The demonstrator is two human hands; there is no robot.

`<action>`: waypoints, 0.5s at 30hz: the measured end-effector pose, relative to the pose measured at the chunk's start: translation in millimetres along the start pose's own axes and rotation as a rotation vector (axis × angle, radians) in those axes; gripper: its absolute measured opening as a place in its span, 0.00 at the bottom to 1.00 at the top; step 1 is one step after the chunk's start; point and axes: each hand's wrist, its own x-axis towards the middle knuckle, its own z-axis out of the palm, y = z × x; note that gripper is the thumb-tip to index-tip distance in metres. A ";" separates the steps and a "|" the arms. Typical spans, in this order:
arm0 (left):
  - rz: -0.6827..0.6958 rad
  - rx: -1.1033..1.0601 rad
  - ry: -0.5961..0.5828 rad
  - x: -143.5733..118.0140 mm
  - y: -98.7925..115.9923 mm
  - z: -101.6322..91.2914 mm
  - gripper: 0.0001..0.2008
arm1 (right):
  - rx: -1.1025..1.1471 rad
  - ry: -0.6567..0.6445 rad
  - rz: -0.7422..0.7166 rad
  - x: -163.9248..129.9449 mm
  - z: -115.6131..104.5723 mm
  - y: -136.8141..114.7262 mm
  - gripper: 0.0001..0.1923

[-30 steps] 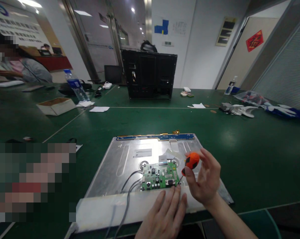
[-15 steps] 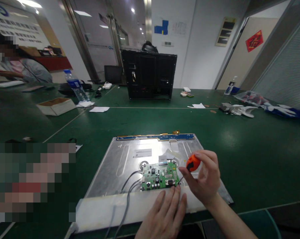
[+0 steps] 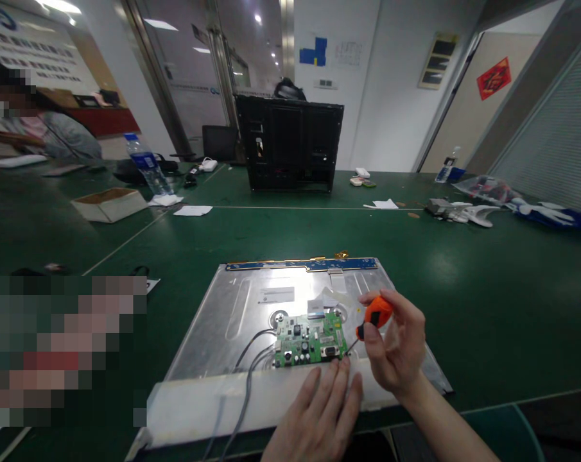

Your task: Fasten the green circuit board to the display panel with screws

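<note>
A silver metal monitor back panel (image 3: 237,308) lies flat on the green table in front of me. A small green circuit board (image 3: 309,340) sits on its near half, with grey cables (image 3: 244,378) running off toward me. My right hand (image 3: 396,350) grips an orange-and-black screwdriver (image 3: 374,313), whose thin shaft slants down to the board's near right corner. My left hand (image 3: 319,414) rests flat on the panel's white near edge, fingertips touching the board's corner beside the screwdriver tip.
A black monitor housing (image 3: 290,144) stands upright at the table's far side. A cardboard box (image 3: 110,204), a water bottle (image 3: 146,163) and papers lie to the far left, near a seated person (image 3: 44,131). White parts and blue bags (image 3: 550,212) sit at the far right.
My right hand's fingers have shifted around the screwdriver handle, which has turned and tilted slightly. The left hand and the board have stayed put.
</note>
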 end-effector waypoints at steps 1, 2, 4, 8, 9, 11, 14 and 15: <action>0.000 0.002 -0.010 -0.2 0.0 -0.3 0.27 | 0.000 0.008 -0.008 2.0 0.4 -1.1 0.25; 0.000 0.002 -0.018 -0.3 -0.1 -0.6 0.27 | 0.002 0.019 -0.020 4.0 0.8 -2.0 0.26; 0.001 -0.002 -0.018 -0.1 -0.5 -1.3 0.27 | 0.010 0.038 -0.044 7.1 1.4 -3.2 0.27; 0.008 -0.008 0.000 0.9 -1.4 -1.6 0.26 | -0.066 0.043 -0.063 8.4 0.0 -3.9 0.24; 0.007 -0.008 0.004 1.2 -1.4 -1.6 0.25 | -0.104 0.039 -0.059 8.1 -1.0 -4.2 0.24; 0.002 -0.011 0.014 1.8 -1.4 -1.7 0.24 | -0.178 0.027 -0.051 7.6 -2.9 -5.4 0.24; -0.001 -0.017 0.021 2.6 -1.3 -2.1 0.24 | -0.252 0.029 -0.051 7.7 -4.5 -7.2 0.27; -0.003 -0.017 0.018 2.8 -1.3 -2.2 0.24 | -0.262 0.027 -0.055 7.4 -4.4 -7.2 0.27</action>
